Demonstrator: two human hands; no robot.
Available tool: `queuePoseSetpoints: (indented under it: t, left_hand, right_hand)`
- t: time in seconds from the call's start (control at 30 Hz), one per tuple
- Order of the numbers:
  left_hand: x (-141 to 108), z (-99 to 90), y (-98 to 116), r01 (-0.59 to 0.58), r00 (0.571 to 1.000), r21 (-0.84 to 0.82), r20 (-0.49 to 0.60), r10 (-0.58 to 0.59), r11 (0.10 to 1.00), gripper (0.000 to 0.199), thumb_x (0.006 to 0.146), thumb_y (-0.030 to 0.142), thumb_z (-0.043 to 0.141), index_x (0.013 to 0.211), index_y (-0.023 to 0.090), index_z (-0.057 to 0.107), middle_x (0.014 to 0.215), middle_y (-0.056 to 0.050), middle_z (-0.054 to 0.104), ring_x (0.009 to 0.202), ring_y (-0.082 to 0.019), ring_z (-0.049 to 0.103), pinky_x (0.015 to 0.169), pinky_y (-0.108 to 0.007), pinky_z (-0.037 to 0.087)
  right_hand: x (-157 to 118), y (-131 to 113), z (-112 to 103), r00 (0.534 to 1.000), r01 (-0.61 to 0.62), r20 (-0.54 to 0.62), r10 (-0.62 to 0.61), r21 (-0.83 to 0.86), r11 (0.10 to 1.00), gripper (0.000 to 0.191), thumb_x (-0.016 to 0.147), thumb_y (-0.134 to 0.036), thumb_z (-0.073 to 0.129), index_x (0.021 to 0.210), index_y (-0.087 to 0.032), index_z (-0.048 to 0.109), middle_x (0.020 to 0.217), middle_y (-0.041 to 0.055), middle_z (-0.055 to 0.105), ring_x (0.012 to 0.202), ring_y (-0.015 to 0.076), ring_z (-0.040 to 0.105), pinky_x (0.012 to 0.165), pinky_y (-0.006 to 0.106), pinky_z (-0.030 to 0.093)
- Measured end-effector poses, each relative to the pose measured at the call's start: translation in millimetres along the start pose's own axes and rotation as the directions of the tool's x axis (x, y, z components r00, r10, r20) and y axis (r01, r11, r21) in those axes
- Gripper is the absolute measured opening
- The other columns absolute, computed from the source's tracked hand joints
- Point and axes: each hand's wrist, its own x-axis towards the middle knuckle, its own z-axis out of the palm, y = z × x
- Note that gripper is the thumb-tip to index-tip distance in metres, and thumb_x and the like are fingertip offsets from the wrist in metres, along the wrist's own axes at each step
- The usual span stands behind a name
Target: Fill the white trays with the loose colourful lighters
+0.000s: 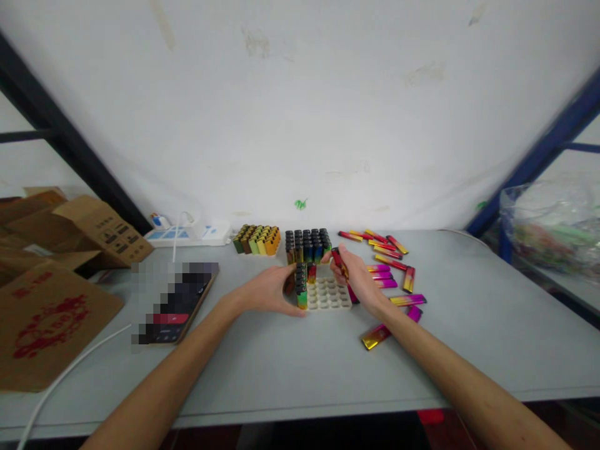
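The flat stick (339, 261) pinched in the right hand (357, 281) looks red fading to gold, though the fingers hide much of it. Just right of that grip, the loose sticks (407, 300) show glossy fades of magenta to yellow or red to gold. Beneath the grip, the cream tray (328, 295) has a grid of round holes. Ahead of it, the upright lighters (305, 249) have black tops over blue, green and amber bodies. Farther left, the block of lighters (257, 240) runs olive, yellow and orange.
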Motion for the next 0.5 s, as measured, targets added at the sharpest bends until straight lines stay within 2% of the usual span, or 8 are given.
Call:
queuePoseSetpoints:
  t: [0.1,0.2,0.3,0.37,0.43,0.5]
  left_hand:
    - [0.1,0.3,-0.6,-0.003,1.0,-0.011,-0.002,0.003,1.0,0.076,0.065,0.065,0.089,0.117,0.018,0.061,0.102,-0.008,0.077,0.086,-0.029,0.071,0.068,-0.032,0.05]
    - [0.2,1.3,-1.8,-0.008,1.0,-0.023,-0.008,0.007,1.0,0.078,0.064,0.065,0.09,0.118,0.017,0.062,0.103,-0.008,0.077,0.086,-0.029,0.071,0.068,-0.033,0.05]
    - [0.2,2.1,-2.4,-0.027,0.999,-0.037,-0.022,0.026,0.999,0.078,0.065,0.064,0.09,0.12,0.016,0.062,0.102,-0.008,0.077,0.083,-0.028,0.07,0.067,-0.033,0.05]
    - [0.1,2.3,-2.3,-0.032,0.999,-0.03,-0.028,0.031,0.999,0.079,0.065,0.064,0.089,0.122,0.016,0.062,0.099,-0.006,0.076,0.08,-0.027,0.069,0.067,-0.032,0.049]
    - [0.1,2.4,-1.9,-0.037,0.999,-0.023,-0.033,0.037,0.999,0.08,0.065,0.064,0.09,0.123,0.016,0.063,0.097,-0.006,0.076,0.079,-0.026,0.068,0.066,-0.032,0.049]
    - [0.2,2.3,-1.4,-0.037,0.999,-0.022,-0.035,0.036,0.999,0.078,0.064,0.063,0.09,0.121,0.016,0.063,0.095,-0.005,0.076,0.077,-0.025,0.067,0.065,-0.031,0.048]
  right_hand:
    - [-1.2,0.0,0.3,1.0,0.026,0.006,-0.026,-0.061,0.998,0.072,0.097,-0.086,0.041,0.085,-0.021,0.068,0.063,-0.0035,0.044,0.058,0.0155,0.04,0.055,0.031,0.031]
    - [-3.8,-2.0,0.9,0.997,0.081,0.023,-0.079,-0.144,0.986,0.068,0.102,-0.08,0.04,0.092,-0.021,0.072,0.071,-0.0011,0.053,0.069,0.0181,0.052,0.065,0.032,0.043]
    - [-6.6,-3.4,2.4,0.983,0.186,0.044,-0.181,-0.207,0.96,0.055,0.1,-0.073,0.056,0.106,-0.022,0.075,0.095,0.0038,0.066,0.09,0.0208,0.062,0.081,0.033,0.051]
    - [-8.0,-4.1,3.2,0.966,0.257,0.026,-0.259,-0.252,0.933,0.048,0.095,-0.069,0.068,0.102,-0.022,0.077,0.106,0.0068,0.068,0.101,0.0228,0.063,0.084,0.033,0.052]
    - [-9.0,-5.5,3.1,0.954,0.283,-0.008,-0.301,-0.317,0.905,0.045,0.094,-0.065,0.071,0.092,-0.021,0.078,0.097,0.0062,0.068,0.095,0.0226,0.063,0.079,0.032,0.051]
    - [-10.2,-7.7,2.2,0.955,0.266,-0.026,-0.296,-0.369,0.891,0.043,0.097,-0.062,0.07,0.089,-0.02,0.077,0.08,0.0025,0.066,0.078,0.0197,0.061,0.07,0.031,0.048]
